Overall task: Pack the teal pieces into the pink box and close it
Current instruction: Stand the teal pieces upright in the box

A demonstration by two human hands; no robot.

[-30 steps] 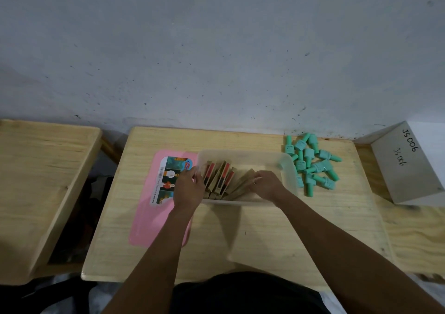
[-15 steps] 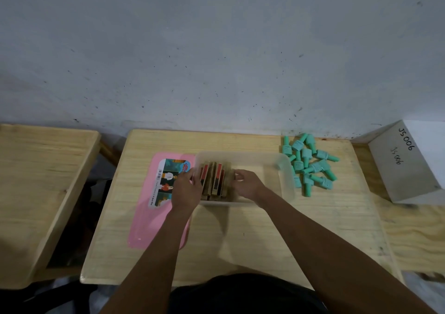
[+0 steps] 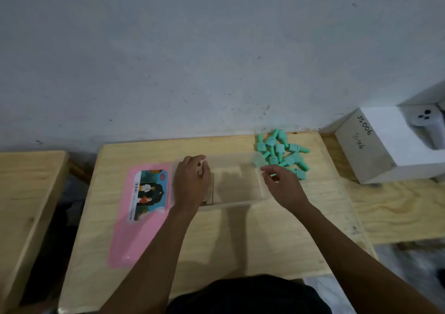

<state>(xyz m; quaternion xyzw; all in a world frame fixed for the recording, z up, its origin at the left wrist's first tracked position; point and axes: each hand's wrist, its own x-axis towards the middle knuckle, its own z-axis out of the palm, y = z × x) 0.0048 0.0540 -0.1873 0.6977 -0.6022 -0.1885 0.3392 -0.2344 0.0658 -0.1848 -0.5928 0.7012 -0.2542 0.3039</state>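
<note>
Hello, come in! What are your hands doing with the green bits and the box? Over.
Left hand pressing cards against the clear box's left end. Right hand empty, open, beside the teal pieces. None packed yet. Pink lid off, lying left.

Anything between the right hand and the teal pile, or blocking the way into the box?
Nothing visible. The right hand hovers beside the teal pieces. The clear box is lidless, its right part empty; the left hand covers blocks at its left end.
</note>
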